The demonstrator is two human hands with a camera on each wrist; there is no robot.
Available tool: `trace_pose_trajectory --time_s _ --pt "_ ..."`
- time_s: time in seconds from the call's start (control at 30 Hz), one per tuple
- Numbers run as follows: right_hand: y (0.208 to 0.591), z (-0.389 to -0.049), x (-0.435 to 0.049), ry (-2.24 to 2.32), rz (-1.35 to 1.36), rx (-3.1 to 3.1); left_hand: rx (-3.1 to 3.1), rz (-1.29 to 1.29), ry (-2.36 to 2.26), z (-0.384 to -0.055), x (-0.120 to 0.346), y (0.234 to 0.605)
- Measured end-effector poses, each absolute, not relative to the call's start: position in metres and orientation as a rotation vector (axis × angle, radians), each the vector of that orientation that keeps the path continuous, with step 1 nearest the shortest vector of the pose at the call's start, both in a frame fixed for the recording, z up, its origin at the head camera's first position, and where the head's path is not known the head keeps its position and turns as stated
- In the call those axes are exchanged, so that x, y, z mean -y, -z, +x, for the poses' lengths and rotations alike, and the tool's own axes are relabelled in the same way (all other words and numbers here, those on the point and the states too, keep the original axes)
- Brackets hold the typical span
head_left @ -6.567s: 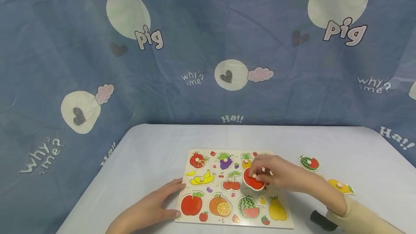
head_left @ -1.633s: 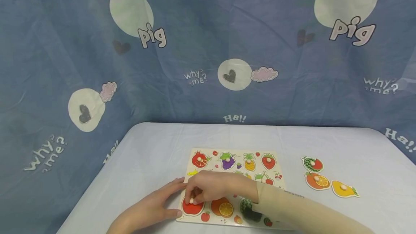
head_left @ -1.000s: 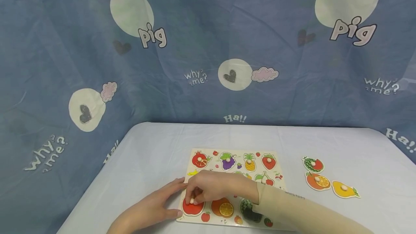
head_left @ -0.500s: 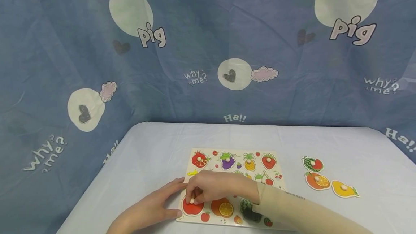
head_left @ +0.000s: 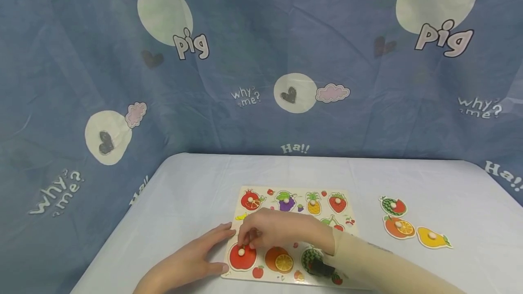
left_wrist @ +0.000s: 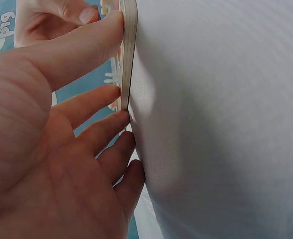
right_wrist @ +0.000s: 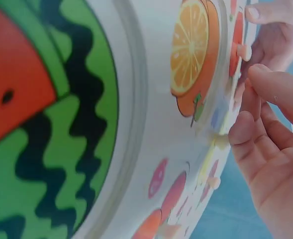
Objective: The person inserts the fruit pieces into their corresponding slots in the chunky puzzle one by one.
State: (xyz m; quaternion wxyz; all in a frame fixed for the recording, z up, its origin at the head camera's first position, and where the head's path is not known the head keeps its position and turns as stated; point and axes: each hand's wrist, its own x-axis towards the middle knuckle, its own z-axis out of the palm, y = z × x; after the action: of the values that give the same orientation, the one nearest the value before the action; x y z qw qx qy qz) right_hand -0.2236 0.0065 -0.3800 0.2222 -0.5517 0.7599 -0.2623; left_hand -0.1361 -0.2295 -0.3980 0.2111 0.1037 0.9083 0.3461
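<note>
A wooden fruit puzzle board (head_left: 310, 281) lies on the white table. My left hand (head_left: 189, 257) rests at its left side, thumb and fingers spread against the edge; the left wrist view shows the fingertips touching the board's side (left_wrist: 130, 59). A red apple piece (head_left: 247, 261) with a pale knob lies in the lower left spot of the board. My right hand (head_left: 271, 228) hovers just above that piece, its fingertips (right_wrist: 242, 128) off the knob (right_wrist: 244, 52) and holding nothing. The right hand and forearm hide the board's middle row.
To the right of the board lie a watermelon piece (head_left: 397, 206), an orange piece (head_left: 392, 228) and a pear piece (head_left: 435, 238), each with a knob. Along the board's far row sit pomegranate, grape, pineapple and strawberry pieces. A blue patterned cloth (head_left: 245, 126) hangs behind the table.
My right hand carried the apple piece from the board's right side to its lower left spot, pinched its knob there, then let go and rose slightly. My left hand has stayed put.
</note>
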Motion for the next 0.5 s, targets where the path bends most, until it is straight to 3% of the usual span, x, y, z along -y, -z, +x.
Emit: trace_pose_trajectory --time_s 0.5 --pt "0.363 -0.226 -0.034 0.871 -1.384 -2.203 -2.542 0.277 -0.946 -0.134 0.227 0.397"
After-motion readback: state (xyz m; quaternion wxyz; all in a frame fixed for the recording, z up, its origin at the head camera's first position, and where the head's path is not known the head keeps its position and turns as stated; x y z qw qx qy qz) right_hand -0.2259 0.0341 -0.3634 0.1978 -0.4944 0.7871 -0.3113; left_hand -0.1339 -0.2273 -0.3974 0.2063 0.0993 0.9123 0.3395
